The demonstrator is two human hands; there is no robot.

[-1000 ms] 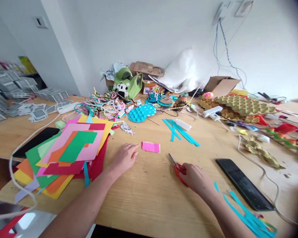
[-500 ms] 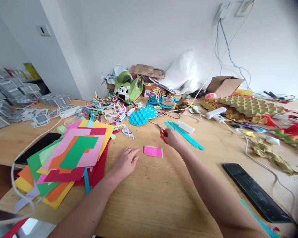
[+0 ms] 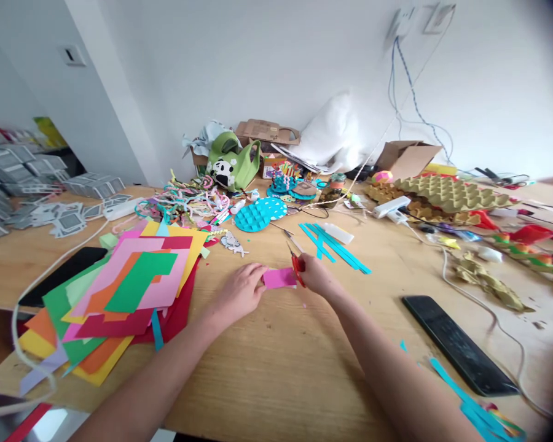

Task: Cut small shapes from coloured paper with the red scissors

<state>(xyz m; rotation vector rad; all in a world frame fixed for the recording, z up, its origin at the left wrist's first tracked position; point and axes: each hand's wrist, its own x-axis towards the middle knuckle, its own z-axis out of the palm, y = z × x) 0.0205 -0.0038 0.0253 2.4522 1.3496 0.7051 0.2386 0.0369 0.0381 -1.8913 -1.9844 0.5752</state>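
Two hands in on this one, a bit apart; the left hand (image 3: 242, 291) has thumb and fingertips clamped on the left end of the pink paper (image 3: 279, 279), and the right hand (image 3: 316, 276) is wrapped round the red scissors (image 3: 298, 270) at its right end; that paper's out in the middle of the desk (image 3: 267, 380); coloured sheets (image 3: 138, 279) are heaped by the front left corner; blue strips (image 3: 343, 247) lie just beyond the scissors; green bag (image 3: 244, 166) sits near the back edge.
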